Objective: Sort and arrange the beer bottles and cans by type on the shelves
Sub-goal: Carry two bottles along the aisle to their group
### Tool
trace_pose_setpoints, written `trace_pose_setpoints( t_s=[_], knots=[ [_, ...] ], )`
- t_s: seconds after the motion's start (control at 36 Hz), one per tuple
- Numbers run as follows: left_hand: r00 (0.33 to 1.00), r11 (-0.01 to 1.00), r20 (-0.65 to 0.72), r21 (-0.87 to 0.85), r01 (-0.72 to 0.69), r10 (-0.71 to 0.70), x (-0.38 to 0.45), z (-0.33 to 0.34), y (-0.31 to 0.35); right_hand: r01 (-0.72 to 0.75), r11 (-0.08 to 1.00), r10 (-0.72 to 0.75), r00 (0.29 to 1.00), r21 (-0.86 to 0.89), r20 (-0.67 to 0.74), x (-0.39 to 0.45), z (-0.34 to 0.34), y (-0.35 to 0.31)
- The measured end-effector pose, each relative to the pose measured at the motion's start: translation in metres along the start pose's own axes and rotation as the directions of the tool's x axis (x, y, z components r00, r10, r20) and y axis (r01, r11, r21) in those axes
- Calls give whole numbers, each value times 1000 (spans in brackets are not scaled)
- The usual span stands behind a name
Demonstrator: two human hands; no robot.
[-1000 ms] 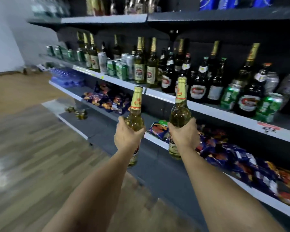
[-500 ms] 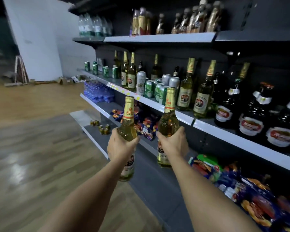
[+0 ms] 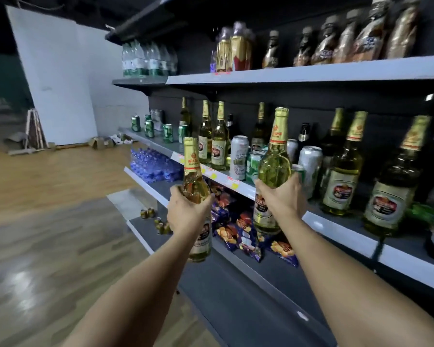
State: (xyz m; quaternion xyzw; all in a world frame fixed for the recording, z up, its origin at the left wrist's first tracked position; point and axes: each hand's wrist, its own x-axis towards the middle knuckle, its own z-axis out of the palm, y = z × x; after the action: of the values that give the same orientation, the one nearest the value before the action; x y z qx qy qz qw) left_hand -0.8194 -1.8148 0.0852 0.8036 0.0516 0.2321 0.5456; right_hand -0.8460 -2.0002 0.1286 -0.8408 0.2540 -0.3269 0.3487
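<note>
My left hand (image 3: 186, 214) grips a gold-necked beer bottle (image 3: 194, 181) upright in front of the shelving. My right hand (image 3: 282, 199) grips a second bottle of the same kind (image 3: 274, 164), held higher and close to the front edge of the middle shelf (image 3: 336, 227). On that shelf stand matching gold-necked bottles (image 3: 342, 176), two more further left (image 3: 212, 144), dark bottles (image 3: 303, 134), silver cans (image 3: 239, 156) and green cans (image 3: 168, 132), all mixed together.
The top shelf (image 3: 286, 72) carries brown wrapped bottles and clear water bottles. Snack bags (image 3: 241, 229) and a blue water pack (image 3: 153, 164) lie on the lower shelf. Small cans (image 3: 158, 221) sit on the bottom shelf. Wooden floor stretches to the left.
I have moved leftward along the shelves with both bottles in hand. The right bottle has risen closer to the middle shelf, and the dark bottles have slid out of view to the right.
</note>
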Motion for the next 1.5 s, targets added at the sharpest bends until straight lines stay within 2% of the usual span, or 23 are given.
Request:
trace_pose_setpoints(
  t_s=[0.19, 0.31, 0.5, 0.58, 0.75, 0.89, 1.06, 1.31, 1.5],
  knots=[
    [991, 997, 107, -15, -73, 74, 116, 19, -18, -34, 999, 34, 996, 3, -79, 35, 89, -58],
    [985, 993, 133, -21, -112, 114, 181, 27, -29, -38, 999, 37, 997, -1, -63, 55, 141, -99],
    [989, 993, 87, -33, -116, 118, 296, 43, -44, -38, 996, 41, 999, 86, -26, 89, 234, -160],
    [995, 993, 38, -81, -90, 93, 352, 55, -44, 2, 998, -1, 1000, 68, -23, 108, 274, -181],
    [993, 976, -47, -184, -116, 109, 455, 84, -49, 40, 989, -40, 999, 144, -2, 160, 351, -209],
    [990, 971, -23, -190, -143, 141, 523, 108, -57, 3, 970, -6, 1000, 242, 10, 207, 414, -236],
    [992, 970, -2, -213, -121, 124, 593, 142, -69, 0, 977, -2, 1000, 213, 10, 251, 467, -259],
    [977, 954, 151, -281, -103, 150, 679, 196, -90, -58, 983, 74, 994, 175, -86, 311, 547, -278],
    [915, 945, 344, -313, -99, 210, 739, 238, -107, -150, 982, 167, 973, 117, -159, 352, 597, -287]
  ],
)
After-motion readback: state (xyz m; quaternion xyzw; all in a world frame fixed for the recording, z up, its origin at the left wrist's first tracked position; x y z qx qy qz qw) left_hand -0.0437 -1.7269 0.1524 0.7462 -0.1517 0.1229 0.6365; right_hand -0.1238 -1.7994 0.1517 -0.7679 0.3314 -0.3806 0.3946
